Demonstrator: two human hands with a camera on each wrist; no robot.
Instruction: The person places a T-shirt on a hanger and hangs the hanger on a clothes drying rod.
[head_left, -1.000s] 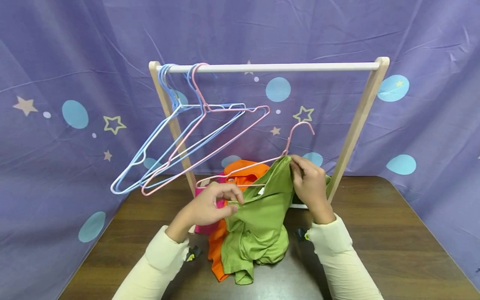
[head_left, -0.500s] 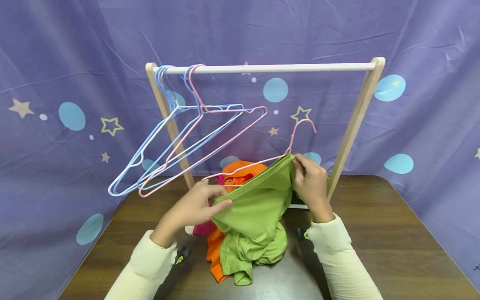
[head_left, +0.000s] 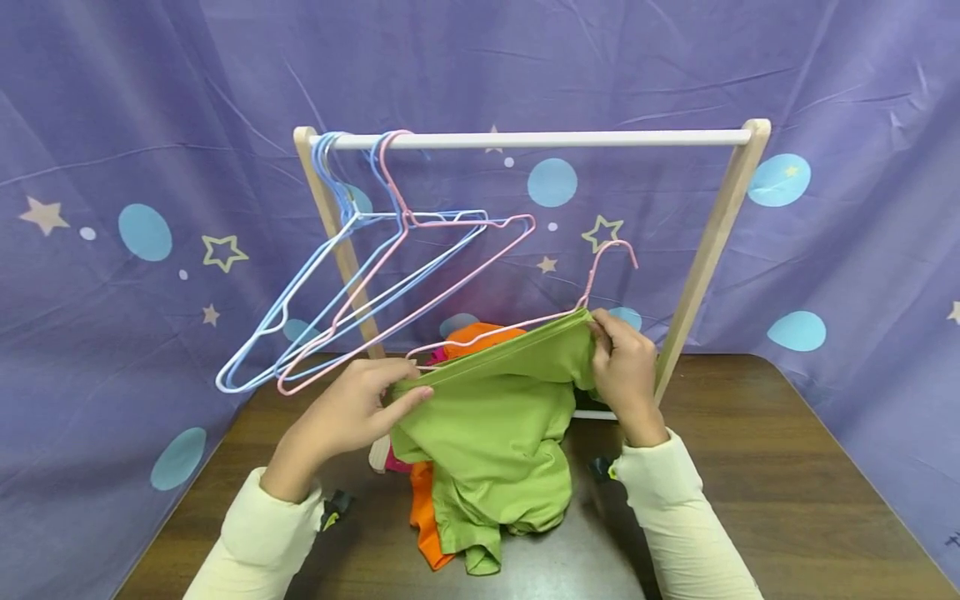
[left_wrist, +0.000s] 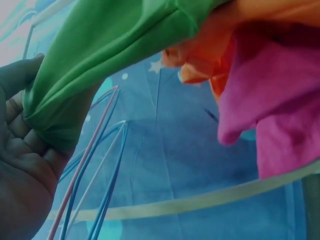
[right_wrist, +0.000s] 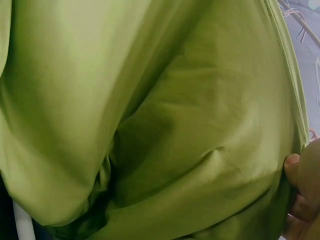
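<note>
A green shirt (head_left: 495,433) is stretched between both hands, its hem running slantwise up to the right. My left hand (head_left: 348,408) pinches the hem's left end, thumb on the near side; the green cloth (left_wrist: 100,65) also lies between thumb and fingers in the left wrist view. At the hem's upper right end, my right hand (head_left: 628,367) grips the cloth, just beside the neck of a pink hanger (head_left: 592,275). The hanger's hook stands up above the cloth. One arm of it shows behind the hem; the rest is hidden. Green cloth (right_wrist: 200,125) fills most of the right wrist view.
Behind stands a clothes rack (head_left: 525,140) with a white bar and wooden legs. Several blue, white and pink hangers (head_left: 405,221) hang at its left end. An orange garment (head_left: 427,517) and a pink garment (left_wrist: 280,100) lie behind the shirt, on the wooden table (head_left: 787,467).
My left hand has moved left and slightly up, taking the hem and drawing it out straight. The hanger hook has shifted slightly right. The right hand has barely moved.
</note>
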